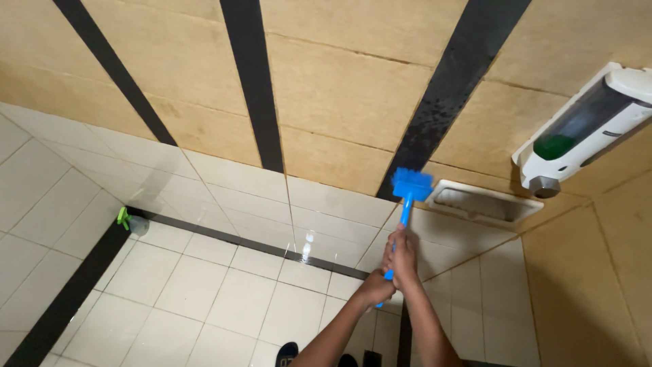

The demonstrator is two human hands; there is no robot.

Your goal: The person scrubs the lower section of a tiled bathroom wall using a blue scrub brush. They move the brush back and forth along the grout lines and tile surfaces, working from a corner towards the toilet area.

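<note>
One bright blue scrubbing brush [409, 192], bristled head uppermost, is gripped by its handle in two hands, the left hand [377, 288] below the right hand [403, 257], and pressed against one black wall stripe [448, 95] beside one soap dish [477, 202].

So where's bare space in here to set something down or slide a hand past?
Bare floor tiles run from the black floor strip across to the forearms. The white recessed soap dish looks empty. It is crowded by the wall: both hands, left hand and right hand, grip the blue brush beside the dish, with the soap dispenser just above.
</note>
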